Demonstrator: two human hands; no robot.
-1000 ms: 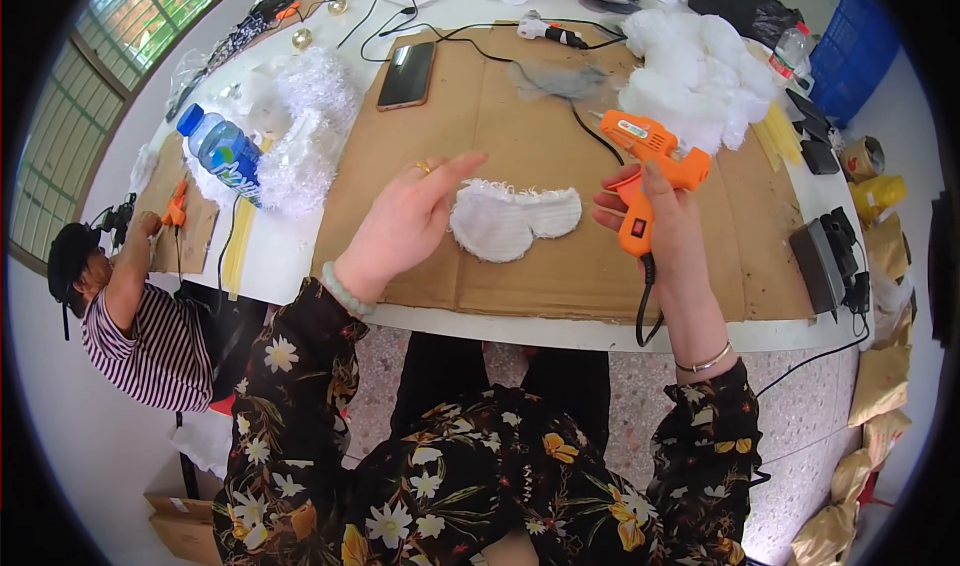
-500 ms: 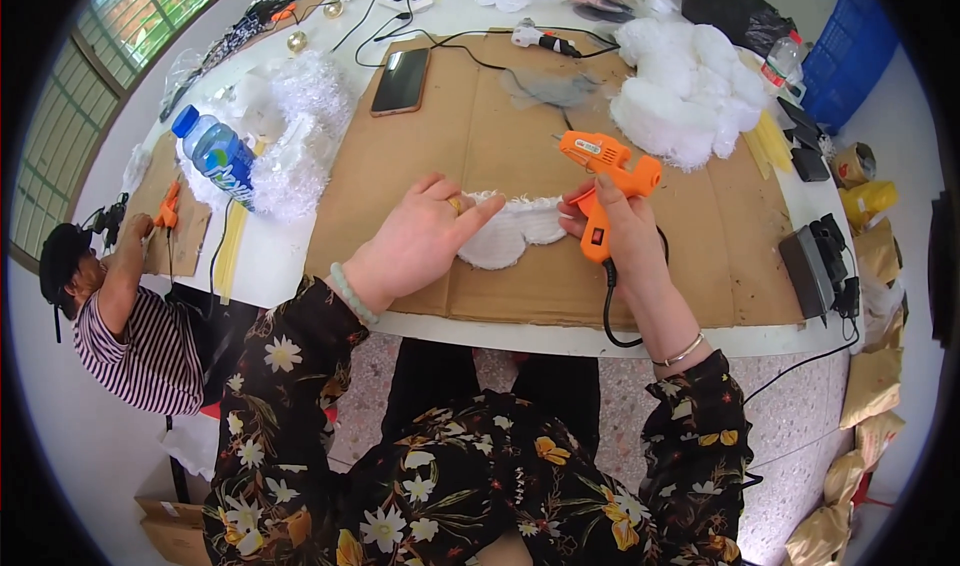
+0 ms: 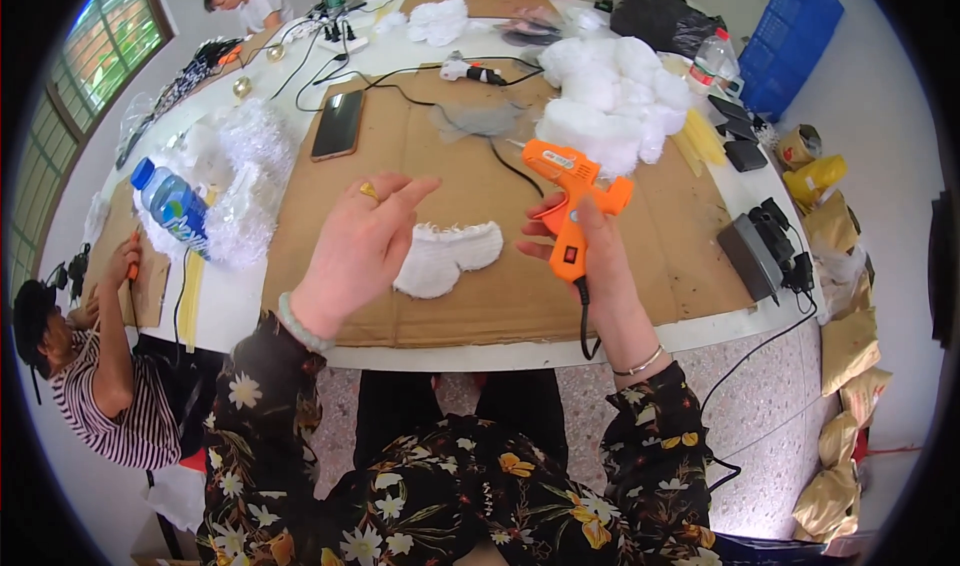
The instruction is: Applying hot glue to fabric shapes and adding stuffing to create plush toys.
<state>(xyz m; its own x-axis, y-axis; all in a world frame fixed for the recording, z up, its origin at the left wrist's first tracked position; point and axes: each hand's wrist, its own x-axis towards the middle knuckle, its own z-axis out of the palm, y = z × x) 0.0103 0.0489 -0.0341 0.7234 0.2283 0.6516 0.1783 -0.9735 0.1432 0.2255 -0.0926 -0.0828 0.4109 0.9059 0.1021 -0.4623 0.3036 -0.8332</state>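
Observation:
A white fluffy fabric piece (image 3: 446, 260) with a frayed upper edge lies on the brown cardboard sheet (image 3: 640, 286) in front of me. My left hand (image 3: 358, 244) is over its left end, empty, with the fingers stretched out and apart; whether the palm touches the fabric is hidden. To the right of the piece, my right hand (image 3: 603, 266) grips an orange hot glue gun (image 3: 571, 206) by its handle. The gun's nozzle points up and left, away from the fabric, and its black cord hangs below the handle.
Beyond the cardboard's middle lie a phone (image 3: 338, 124), a white-and-black glue gun (image 3: 470, 70) and grey mesh (image 3: 478, 119). White fluffy pieces (image 3: 612, 96) are heaped at right. A water bottle (image 3: 170, 204) leans at left. A co-worker (image 3: 110, 386) in stripes sits there.
My left hand has lifted from the fabric and shifted left. My right hand, still with the glue gun, has drawn apart from the fabric's right end. The view has shifted too.

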